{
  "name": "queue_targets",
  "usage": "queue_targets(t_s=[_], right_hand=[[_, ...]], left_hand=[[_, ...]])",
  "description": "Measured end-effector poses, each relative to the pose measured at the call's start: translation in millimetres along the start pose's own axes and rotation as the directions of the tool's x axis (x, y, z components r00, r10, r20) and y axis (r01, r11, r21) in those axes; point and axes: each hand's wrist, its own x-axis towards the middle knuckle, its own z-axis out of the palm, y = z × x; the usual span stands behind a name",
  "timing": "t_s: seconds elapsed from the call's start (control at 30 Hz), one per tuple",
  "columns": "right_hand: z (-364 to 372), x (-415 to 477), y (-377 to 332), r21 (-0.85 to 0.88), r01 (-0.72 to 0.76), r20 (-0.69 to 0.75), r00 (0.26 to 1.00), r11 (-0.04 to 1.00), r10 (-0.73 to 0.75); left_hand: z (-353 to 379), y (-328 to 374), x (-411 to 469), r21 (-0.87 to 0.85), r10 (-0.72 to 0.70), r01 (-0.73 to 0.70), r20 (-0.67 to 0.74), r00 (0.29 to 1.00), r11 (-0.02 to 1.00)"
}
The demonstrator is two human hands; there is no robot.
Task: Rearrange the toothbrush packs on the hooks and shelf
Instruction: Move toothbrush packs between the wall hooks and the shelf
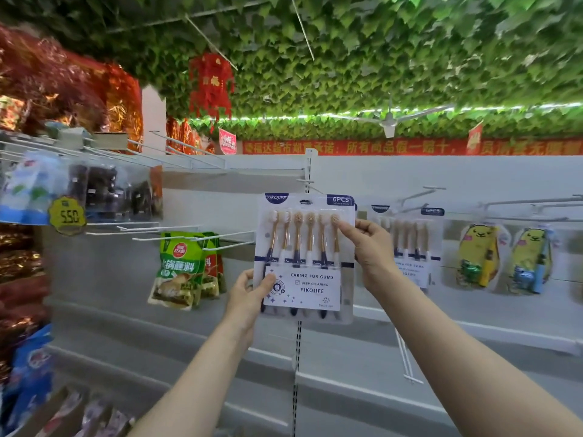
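From the head camera, I have the toothbrush pack [304,257] held up at the middle of the view, both hands on it, in front of the white back panel [473,175] of the shelving. My left hand [244,298] has its grip clenched on the pack's lower left corner, thumb over the card label; my right hand [370,244] pinches the right edge at about 3 o'clock, forefinger resting near the outermost brush head. The pack's hang slot sits at its 12 o'clock edge, just below a short hook [310,183] on the upright; I cannot tell whether the slot is already threaded on it. A second toothbrush pack [407,244] hangs just beside it at 3 o'clock, partly behind my right hand, with yellow cartoon packs [504,257] farther that way. At 9 o'clock, green sauce packets [183,269] hang on their own hook. I judge this the hanging step: next I must line the slot with the hook tip, push the pack back, and only then loosen both hands.
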Motion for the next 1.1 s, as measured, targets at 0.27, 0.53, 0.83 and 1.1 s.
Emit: queue_targets(t_s=[0.27, 0.53, 0.83, 1.1], right_hand=[[14, 17, 19, -0.026, -0.011, -0.121, 0.993, 1.0, 0.007], [17, 50, 37, -0.108, -0.05, -0.195, 0.98, 0.993, 0.028], [-2, 122, 70, -0.173, -0.089, -0.194, 0.98, 0.981, 0.054], [-20, 158, 90, -0.23, -0.084, -0.152, 0.987, 0.97, 0.049]], left_hand=[[-12, -8, 42, -0.015, -0.049, 0.05, 0.092, 0.995, 0.999], [-2, -20, 89, 0.031, -0.096, 0.093, 0.135, 0.986, 0.995], [35, -58, 152, 0.069, -0.116, 0.107, 0.138, 0.984, 0.992], [57, -90, 184, 0.055, -0.125, 0.118, 0.14, 0.982, 0.991]])
